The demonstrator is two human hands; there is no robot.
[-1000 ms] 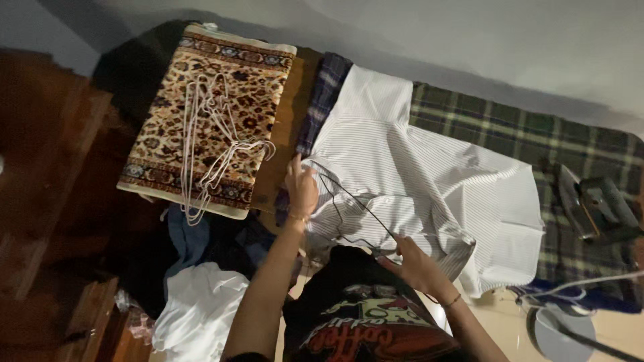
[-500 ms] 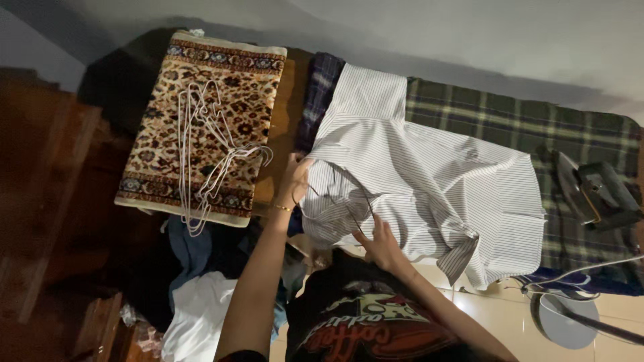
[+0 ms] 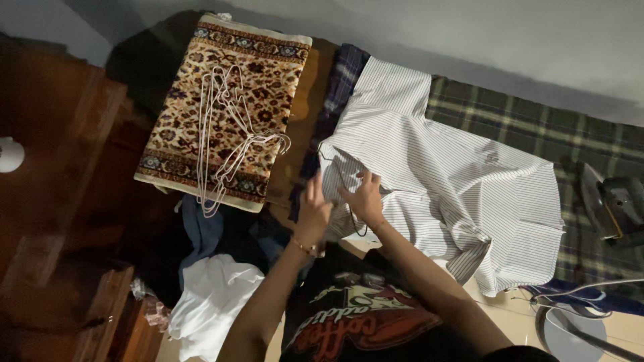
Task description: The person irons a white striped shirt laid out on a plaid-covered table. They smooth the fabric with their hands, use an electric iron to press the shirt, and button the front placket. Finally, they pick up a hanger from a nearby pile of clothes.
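Note:
A white striped shirt (image 3: 443,174) lies spread on a green plaid blanket (image 3: 523,124). A dark wire hanger (image 3: 343,182) pokes out at the shirt's near left end, partly hidden inside the cloth. My right hand (image 3: 365,198) rests on that end of the shirt and grips the hanger's wire. Just to its left, my left hand (image 3: 313,208) is blurred and pinches the shirt's edge. The two hands almost touch.
A brown patterned mat (image 3: 231,107) at the left carries several white wire hangers (image 3: 225,144). An iron (image 3: 614,208) stands on the blanket at the far right, its cord (image 3: 583,288) trailing below. Loose clothes (image 3: 211,302) are piled at my lower left, beside dark wooden furniture (image 3: 60,221).
My right hand moved up and left onto the shirt's end, close to my left hand. More of the hanger has gone inside the shirt. The view shifted slightly.

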